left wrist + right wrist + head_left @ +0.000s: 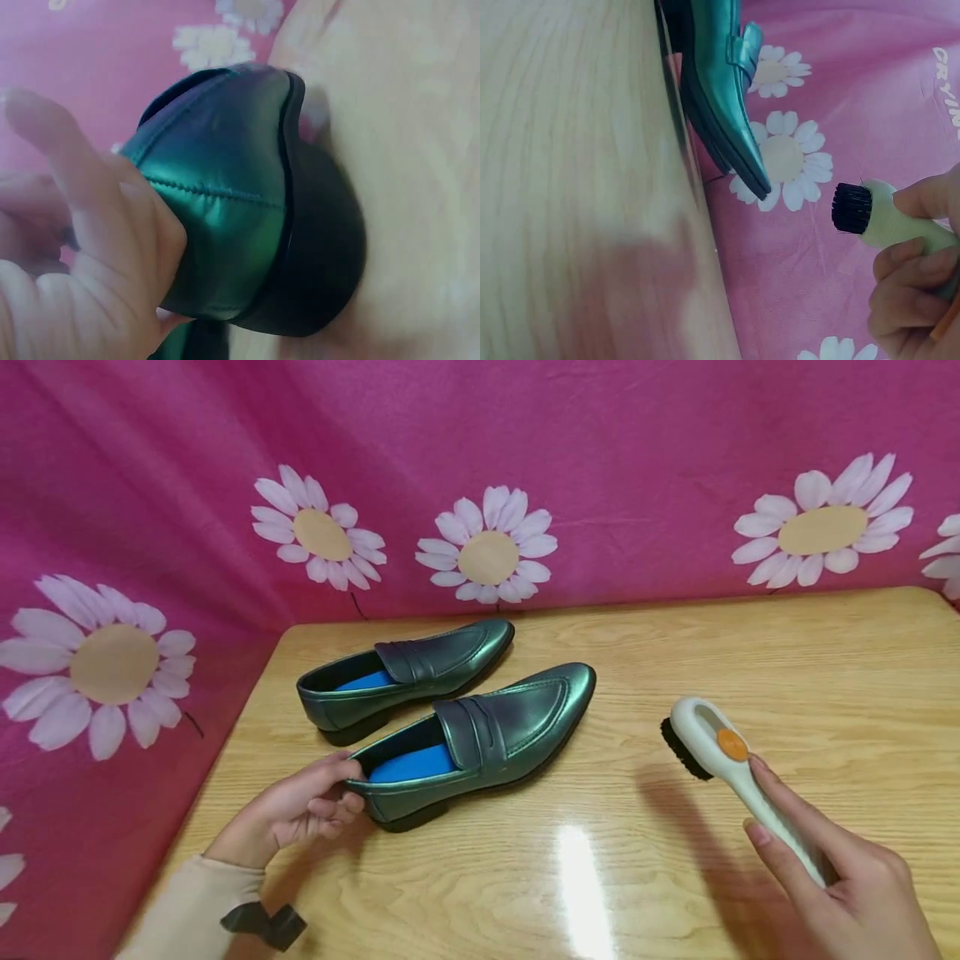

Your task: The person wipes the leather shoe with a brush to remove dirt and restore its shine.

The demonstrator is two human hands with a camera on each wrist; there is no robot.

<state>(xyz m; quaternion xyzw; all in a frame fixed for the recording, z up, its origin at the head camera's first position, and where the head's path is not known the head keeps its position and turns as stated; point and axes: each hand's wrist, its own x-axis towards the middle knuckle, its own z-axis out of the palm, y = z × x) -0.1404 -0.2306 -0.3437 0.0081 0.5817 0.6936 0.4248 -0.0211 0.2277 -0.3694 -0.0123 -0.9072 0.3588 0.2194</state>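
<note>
Two shiny dark green loafers with blue insoles stand side by side, toes pointing right. At the near loafer (525, 731), my left hand (303, 810) pinches the back rim of the heel, thumb at the opening. The left wrist view shows that heel (232, 225) up close, its dark sole facing the table. The far loafer (442, 664) stands just behind, touched by neither hand. My right hand (855, 877) grips the pale handle of a shoe brush (708, 739) with an orange button. Raised to the right of the toes, the brush has its black bristles (851, 208) turned toward the shoes.
The wooden table (810, 677) carries both shoes and reflects a bright light patch near its front. A pink cloth (630, 468) with large white daisies hangs behind and along the left side. A black strap end (262, 925) sticks out from the left sleeve.
</note>
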